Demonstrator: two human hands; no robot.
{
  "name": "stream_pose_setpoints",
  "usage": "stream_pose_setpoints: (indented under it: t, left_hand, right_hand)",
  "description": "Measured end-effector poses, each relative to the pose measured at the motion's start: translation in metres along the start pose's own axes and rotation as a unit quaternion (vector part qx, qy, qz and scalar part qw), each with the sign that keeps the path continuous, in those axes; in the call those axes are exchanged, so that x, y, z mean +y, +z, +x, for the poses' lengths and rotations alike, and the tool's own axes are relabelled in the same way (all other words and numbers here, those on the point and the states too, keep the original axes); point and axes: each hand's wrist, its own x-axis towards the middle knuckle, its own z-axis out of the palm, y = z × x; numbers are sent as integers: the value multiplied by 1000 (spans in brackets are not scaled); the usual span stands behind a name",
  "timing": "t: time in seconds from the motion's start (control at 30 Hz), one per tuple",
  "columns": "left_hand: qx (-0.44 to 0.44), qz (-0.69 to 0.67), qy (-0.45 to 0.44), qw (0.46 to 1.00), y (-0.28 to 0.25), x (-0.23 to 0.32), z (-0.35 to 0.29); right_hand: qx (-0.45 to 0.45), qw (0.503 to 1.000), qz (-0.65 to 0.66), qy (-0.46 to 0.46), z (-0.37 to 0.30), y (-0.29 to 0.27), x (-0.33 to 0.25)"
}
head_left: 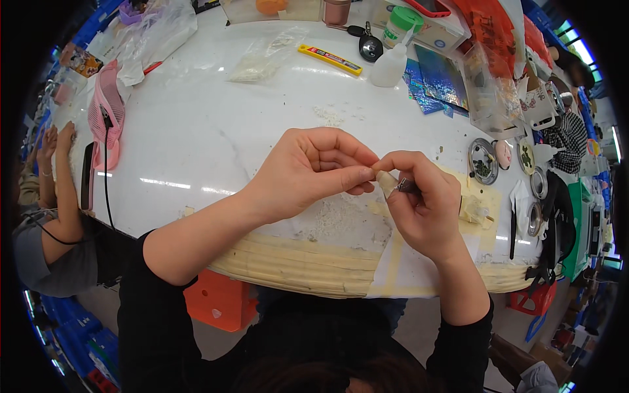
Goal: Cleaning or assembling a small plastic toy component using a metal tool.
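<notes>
My left hand (314,164) is over the middle of the white table, thumb and index finger pinched together. Their tips meet the fingertips of my right hand (426,203), and whatever lies between is too small to make out. My right hand is closed, with a small dark metal piece (407,186) showing between its fingers; its kind is not clear. Next to it is a beige wrapping (387,183), apparently around a fingertip. White crumbs (334,219) are scattered on the table (196,150) below my hands and farther back (327,116).
Beige tape covers the table's near edge (295,268). Rearward are a yellow cutter (329,59), a white squeeze bottle (390,65), car keys (371,47) and holographic sheets (440,78). Round tins (483,161) sit at right. Another person's arm (64,190) rests at left, near a black cable (107,170).
</notes>
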Motion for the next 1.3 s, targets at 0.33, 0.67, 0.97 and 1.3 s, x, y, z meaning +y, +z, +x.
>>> stream_pose_setpoints:
  t: [0.33, 0.67, 0.97, 1.3]
  left_hand:
    - [-6, 78, 44, 996, 0, -5, -4]
    - [37, 172, 165, 970, 2, -7, -4]
    - [22, 160, 174, 971, 2, -9, -3]
    - [23, 169, 189, 967, 2, -11, -4]
  right_hand:
    - [24, 1000, 8, -13, -1, 3, -1]
    - [17, 992, -122, 7, -1, 7, 10]
    - [16, 991, -131, 22, -2, 8, 9]
    - [16, 991, -128, 15, -2, 9, 10]
